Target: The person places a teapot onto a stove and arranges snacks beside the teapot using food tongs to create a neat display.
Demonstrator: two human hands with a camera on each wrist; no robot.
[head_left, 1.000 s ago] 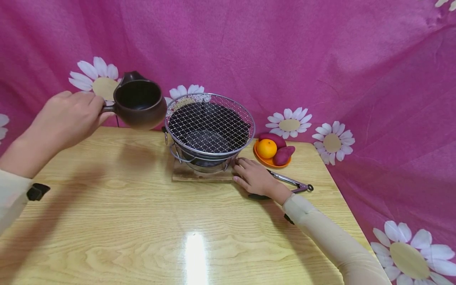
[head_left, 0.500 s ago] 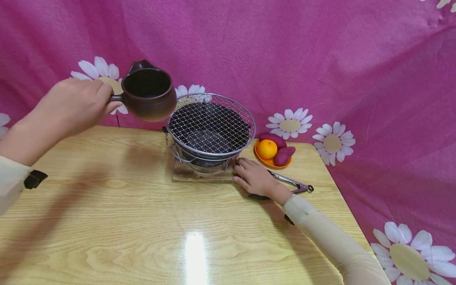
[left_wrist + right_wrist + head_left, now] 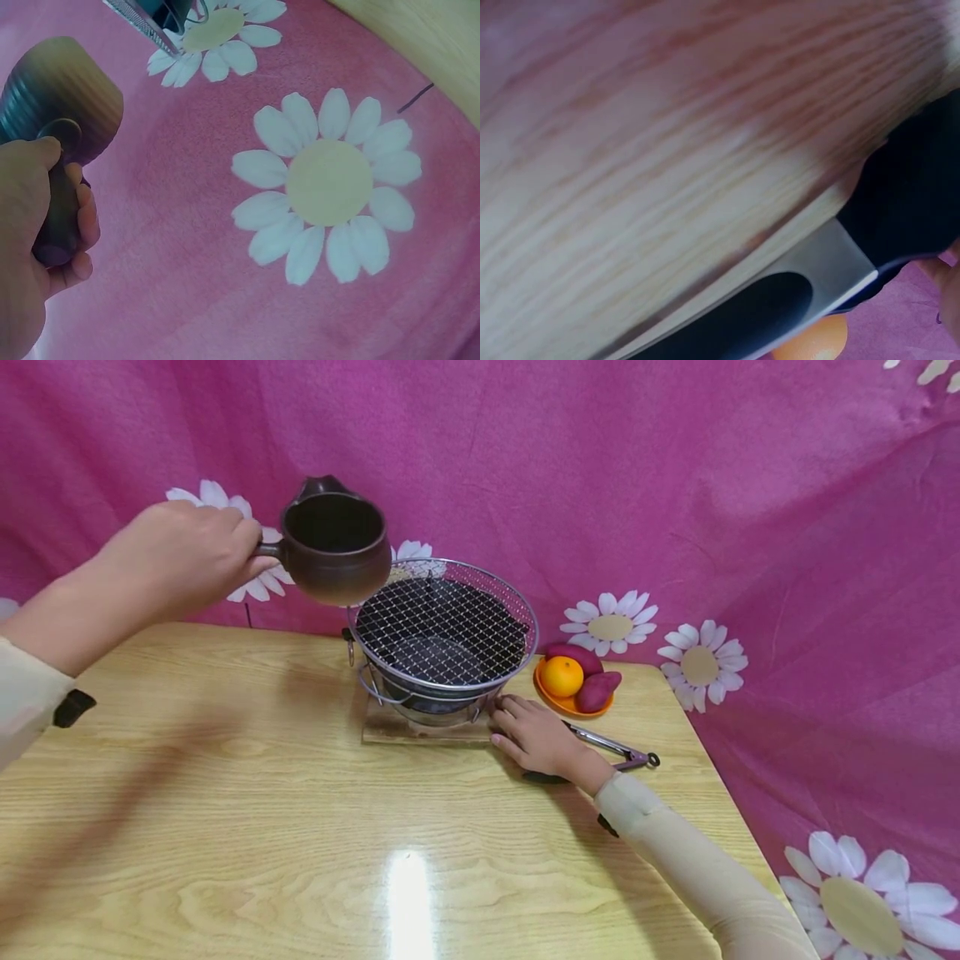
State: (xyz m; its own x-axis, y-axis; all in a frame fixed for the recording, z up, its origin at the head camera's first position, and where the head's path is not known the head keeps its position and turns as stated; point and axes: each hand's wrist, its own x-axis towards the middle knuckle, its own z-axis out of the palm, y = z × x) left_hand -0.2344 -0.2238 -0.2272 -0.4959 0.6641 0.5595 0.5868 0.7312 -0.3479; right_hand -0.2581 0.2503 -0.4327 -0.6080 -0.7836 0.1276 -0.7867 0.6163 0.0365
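Observation:
A dark brown side-handled teapot (image 3: 337, 564), lidless and with its spout toward the back, is in the air left of the grill. My left hand (image 3: 187, 547) grips its handle; in the left wrist view the fingers wrap round the handle (image 3: 60, 225) below the ribbed body (image 3: 64, 97). A round wire grate (image 3: 442, 627) lies over the dark grill bowl, which stands on a wooden board (image 3: 420, 733). My right hand (image 3: 532, 735) rests low at the board's right end, fingers relaxed. Beneath this hand lie tongs (image 3: 611, 743), whose black head (image 3: 915, 187) shows in the right wrist view.
An orange plate (image 3: 555, 700) holds an orange (image 3: 562, 677) and purple sweet potatoes (image 3: 597, 692) behind the tongs. A pink cloth (image 3: 480, 460) with daisies hangs at the table's back and right edges. The wooden table (image 3: 285, 827) stretches toward the front.
My left hand has carried the teapot right and upward, so that it now overlaps the grate's left rim in the head view. The right hand, grill, plate and tongs have stayed put.

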